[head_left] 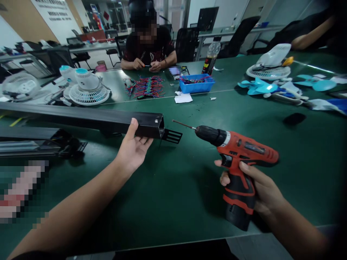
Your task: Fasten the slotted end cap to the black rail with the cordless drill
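Note:
My left hand grips a long black square tube near its open end, thumb on the side and fingers underneath. A slotted black bracket juts out just past that end. In my right hand is a red and black cordless drill, held by its handle. Its thin drill bit points left toward the tube's end, with a gap between them. Some fingers of the right hand are hidden behind the handle.
More black profiles lie at left. Fan parts stand behind the tube, others at far right with blue blades. Wired boards and a blue bin sit before a seated co-worker. A bottle stands behind the bin.

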